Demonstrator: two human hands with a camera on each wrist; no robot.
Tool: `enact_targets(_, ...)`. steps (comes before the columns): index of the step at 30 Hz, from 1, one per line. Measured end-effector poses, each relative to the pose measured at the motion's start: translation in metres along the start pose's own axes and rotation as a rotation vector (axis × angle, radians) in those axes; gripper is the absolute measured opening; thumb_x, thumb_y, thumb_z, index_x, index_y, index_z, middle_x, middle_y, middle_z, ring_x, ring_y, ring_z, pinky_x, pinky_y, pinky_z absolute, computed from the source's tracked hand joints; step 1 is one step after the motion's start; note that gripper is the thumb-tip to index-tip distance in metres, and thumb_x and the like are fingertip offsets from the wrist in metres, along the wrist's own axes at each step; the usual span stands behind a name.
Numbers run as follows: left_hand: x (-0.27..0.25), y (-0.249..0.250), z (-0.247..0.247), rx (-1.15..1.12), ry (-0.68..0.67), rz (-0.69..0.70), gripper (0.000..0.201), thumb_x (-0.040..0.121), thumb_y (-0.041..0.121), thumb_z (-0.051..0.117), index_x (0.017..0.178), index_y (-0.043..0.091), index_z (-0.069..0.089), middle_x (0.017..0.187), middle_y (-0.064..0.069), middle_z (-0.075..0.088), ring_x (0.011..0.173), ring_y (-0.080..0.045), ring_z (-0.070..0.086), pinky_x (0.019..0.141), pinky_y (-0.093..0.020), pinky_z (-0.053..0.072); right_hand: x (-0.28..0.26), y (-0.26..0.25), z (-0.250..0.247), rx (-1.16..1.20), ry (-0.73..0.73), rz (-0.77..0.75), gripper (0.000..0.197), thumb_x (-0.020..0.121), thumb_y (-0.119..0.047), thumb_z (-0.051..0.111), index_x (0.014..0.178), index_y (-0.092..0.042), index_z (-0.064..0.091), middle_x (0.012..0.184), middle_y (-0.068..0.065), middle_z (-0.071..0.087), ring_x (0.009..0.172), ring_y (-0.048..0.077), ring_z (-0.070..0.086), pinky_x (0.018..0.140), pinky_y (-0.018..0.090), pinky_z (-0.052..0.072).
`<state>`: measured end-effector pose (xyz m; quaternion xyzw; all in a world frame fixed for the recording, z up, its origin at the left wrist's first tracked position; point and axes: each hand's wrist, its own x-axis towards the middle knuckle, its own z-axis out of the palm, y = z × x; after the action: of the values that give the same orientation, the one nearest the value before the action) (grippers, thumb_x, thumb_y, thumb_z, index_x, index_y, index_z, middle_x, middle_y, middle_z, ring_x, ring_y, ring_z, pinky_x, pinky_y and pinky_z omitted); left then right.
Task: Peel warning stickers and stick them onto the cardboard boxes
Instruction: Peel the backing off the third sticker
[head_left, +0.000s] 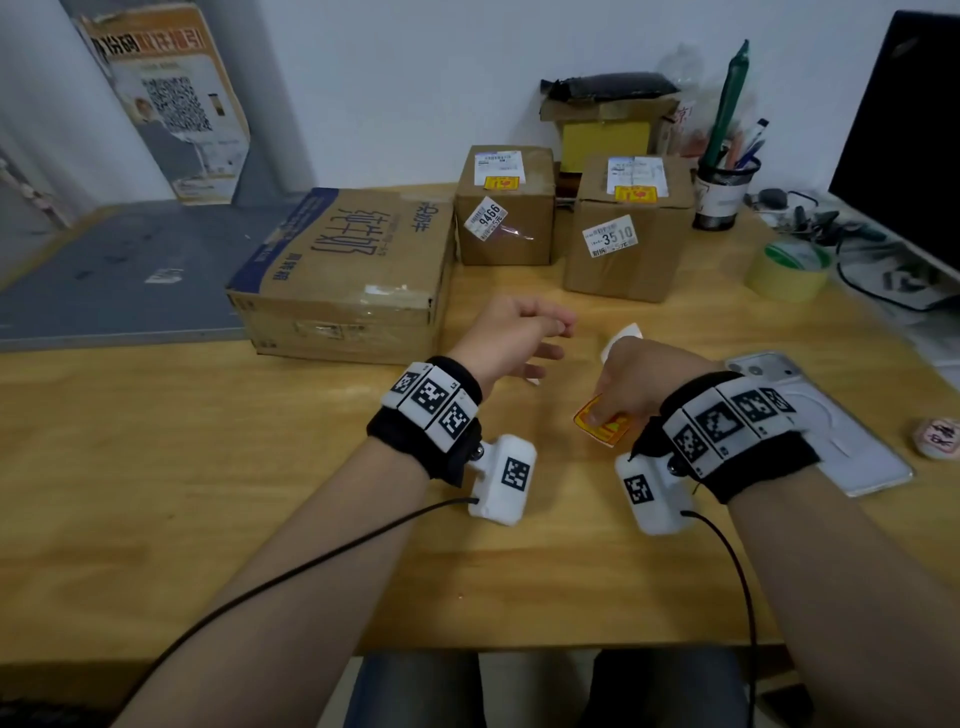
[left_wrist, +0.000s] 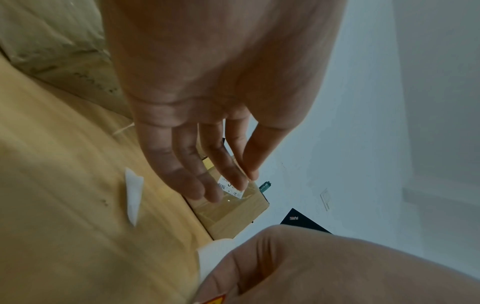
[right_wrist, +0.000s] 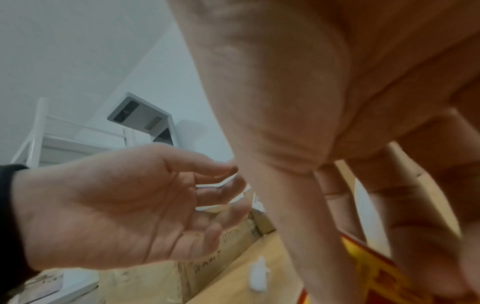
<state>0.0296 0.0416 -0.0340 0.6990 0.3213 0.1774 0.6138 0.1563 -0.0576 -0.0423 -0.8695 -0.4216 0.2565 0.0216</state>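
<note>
Right hand (head_left: 644, 379) pinching a yellow-and-red warning sticker (head_left: 602, 426) just above the desk (head_left: 208, 441).
Left hand (head_left: 514, 338) relaxed, spread, empty beside it, probably freed after peeling; white backing scrap (left_wrist: 133, 197) dropped nearby; large flat box (head_left: 343, 275) unstickered, likely next.

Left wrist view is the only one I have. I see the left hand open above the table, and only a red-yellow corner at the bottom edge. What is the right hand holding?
Observer: The right hand pinches a yellow and red warning sticker low over the table.
Operator: Do the boxes already have such a sticker?
Observer: The 9466 box and the 3510 box each carry one on top; the large flat box shows none.
Operator: Is something lying near the right wrist?
Observer: Yes, a white phone lies flat on the table, partly under that wrist.
</note>
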Motion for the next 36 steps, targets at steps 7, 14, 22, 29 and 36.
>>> enact_targets(7,0.004,0.016,-0.033,0.047,0.279,0.184,0.03,0.09,0.003,0.058,0.088,0.029,0.073,0.101,0.003,0.073,0.092,-0.012,0.067,0.069,-0.024,0.054,0.0,-0.022,-0.022,0.517,0.187,-0.137,0.015,0.094,-0.03,0.072,0.09,-0.017,0.077,0.08,0.005,0.059,0.069,0.02,0.053,0.056,0.031,0.049)
enact_targets(14,0.011,0.021,-0.124,0.23,0.836,0.179,0.034,0.077,0.018,0.058,0.084,0.05,0.069,0.122,0.011,0.064,0.115,-0.019,0.059,0.097,-0.042,0.051,0.02,-0.078,-0.037,0.936,0.231,-0.344,0.011,0.096,-0.026,0.07,0.091,-0.019,0.076,0.108,0.007,0.074,0.09,0.022,0.07,0.082,0.04,0.065)
enact_targets(22,-0.005,0.005,-0.179,0.587,0.827,-0.253,0.045,0.079,0.022,0.056,0.119,0.042,0.054,0.152,-0.008,0.032,0.141,-0.034,0.021,0.116,-0.051,0.017,0.041,-0.143,-0.027,1.019,0.001,-0.365,0.021,0.098,-0.019,0.068,0.114,-0.007,0.071,0.119,0.009,0.071,0.105,0.03,0.071,0.093,0.045,0.061)
enact_targets(29,-0.025,0.007,-0.203,0.6,0.751,-0.363,0.044,0.073,0.046,0.059,0.117,0.042,0.059,0.138,-0.003,0.053,0.133,-0.038,0.036,0.105,-0.052,0.023,0.02,-0.153,-0.022,0.936,-0.104,-0.362,0.022,0.098,-0.015,0.066,0.115,-0.002,0.069,0.113,0.016,0.071,0.099,0.034,0.075,0.084,0.045,0.064)
enact_targets(36,-0.053,0.008,-0.178,0.483,0.555,-0.226,0.042,0.069,0.048,0.064,0.091,0.016,0.079,0.093,-0.002,0.076,0.099,-0.027,0.066,0.108,-0.051,0.041,-0.018,-0.125,-0.018,0.63,0.02,-0.319,0.013,0.102,-0.02,0.06,0.095,-0.014,0.07,0.105,0.011,0.07,0.086,0.03,0.076,0.075,0.044,0.066)
